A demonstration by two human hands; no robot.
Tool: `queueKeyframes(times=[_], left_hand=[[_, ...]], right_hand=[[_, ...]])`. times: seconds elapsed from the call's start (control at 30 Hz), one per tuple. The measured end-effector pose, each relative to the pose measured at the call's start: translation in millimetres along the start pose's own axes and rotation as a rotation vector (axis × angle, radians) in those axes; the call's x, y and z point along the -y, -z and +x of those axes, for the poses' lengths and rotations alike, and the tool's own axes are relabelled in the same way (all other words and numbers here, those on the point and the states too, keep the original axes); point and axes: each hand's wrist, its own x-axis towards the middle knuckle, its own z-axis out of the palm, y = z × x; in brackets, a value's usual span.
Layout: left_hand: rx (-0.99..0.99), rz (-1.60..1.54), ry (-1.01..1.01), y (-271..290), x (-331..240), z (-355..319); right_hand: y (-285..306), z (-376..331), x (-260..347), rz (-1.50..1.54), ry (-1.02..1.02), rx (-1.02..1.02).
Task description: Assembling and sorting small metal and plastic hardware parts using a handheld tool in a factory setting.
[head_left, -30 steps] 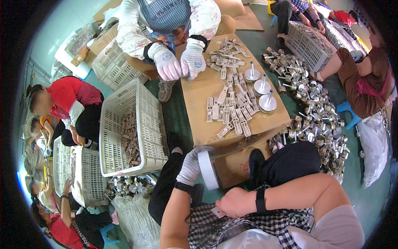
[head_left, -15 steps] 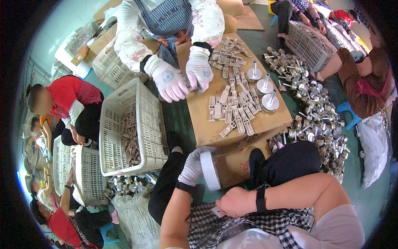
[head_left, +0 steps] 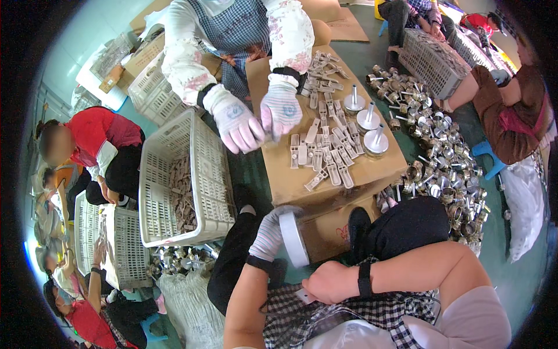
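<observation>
My left hand [head_left: 270, 234], in a striped knit glove, is closed on a wide round piece with a smooth whitish rim [head_left: 294, 239]. That piece is tilted on edge in front of the cardboard box, and the fingers behind it are partly hidden. Bare and curled at my lap, my right hand [head_left: 331, 283] pinches a small flat whitish piece [head_left: 303, 296] with a dark spot; most of it is covered by the fingers. On the cardboard box [head_left: 279, 186] ahead lie several beige plastic clips [head_left: 334, 157] and three metal discs with upright stems [head_left: 376, 141].
Across the box, a person's gloved hands [head_left: 238, 125] work close together. A white crate [head_left: 195, 180] of beige parts stands left. Metal stemmed parts [head_left: 436, 174] are heaped on the floor at right. A white sack [head_left: 186, 302] lies lower left; people sit on both sides.
The gloved hands of the person opposite have moved slightly lower and closer together. My own hands hold the same pieces in nearly the same place.
</observation>
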Motion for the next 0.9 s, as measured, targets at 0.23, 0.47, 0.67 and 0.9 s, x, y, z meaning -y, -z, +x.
queueKeyframes(times=[0.23,0.47,0.67,0.9], left_hand=[[-0.143,0.497,-0.358,-26.0,-10.8,-4.9],[-0.097,0.157,-0.206,-21.9,-11.3,-4.8],[-0.044,-0.021,-0.115,-22.5,-9.8,-4.5],[-0.030,0.473,-0.267,-22.4,-6.7,-12.6]], right_hand=[[-9.5,-1.0,-8.6,-0.025,0.007,-0.029],[-5.1,-1.3,-4.0,-0.033,0.004,0.015],[-1.5,-2.4,-3.8,-0.043,0.004,0.005],[-0.7,-2.1,-2.5,-0.037,0.014,-0.035]])
